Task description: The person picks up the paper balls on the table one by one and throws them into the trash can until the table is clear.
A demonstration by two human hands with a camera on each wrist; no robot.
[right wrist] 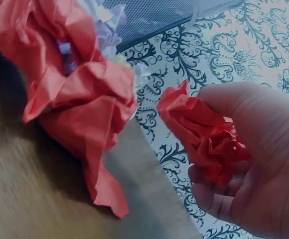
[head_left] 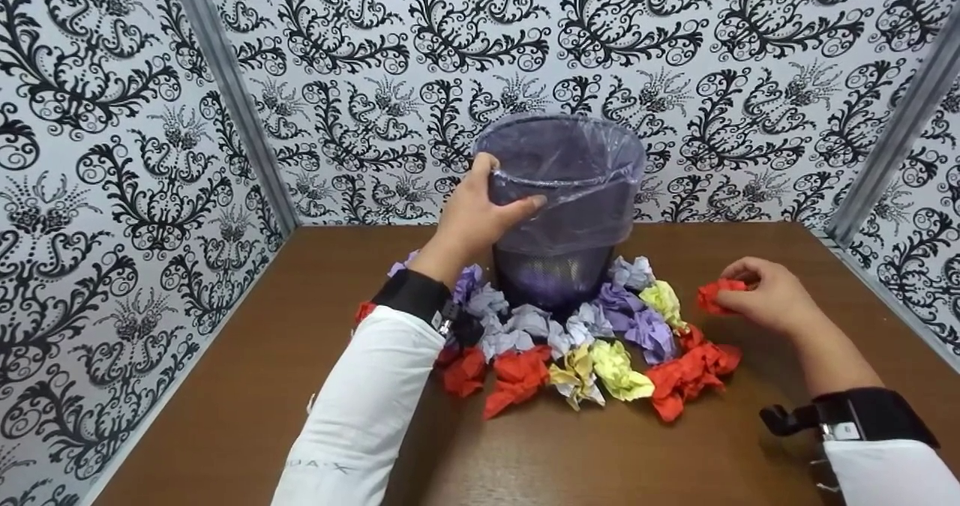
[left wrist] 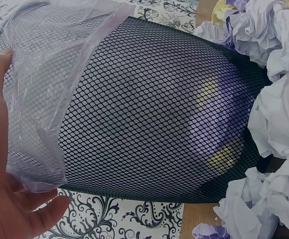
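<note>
A dark mesh wastebasket [head_left: 555,273] lined with a translucent purple bag [head_left: 577,217] stands on the table, tilted a little in the head view. My left hand [head_left: 480,210] grips its rim at the near left, thumb outside over the bag. Through the mesh in the left wrist view, purple and yellow crumpled paper [left wrist: 209,124] shows at the bottom. My right hand [head_left: 772,296] pinches a red crumpled paper ball [right wrist: 204,134] between thumb and fingers, to the right of the basket. Red crumpled paper [right wrist: 84,99] lies nearest to that hand.
Crumpled paper balls ring the basket's base: grey-white ones [head_left: 525,322], purple ones [head_left: 637,322], yellow ones [head_left: 619,371] and red ones [head_left: 517,375]. They lie on a brown wooden table [head_left: 262,386]. Patterned black-and-white panels [head_left: 360,101] stand behind and at the sides.
</note>
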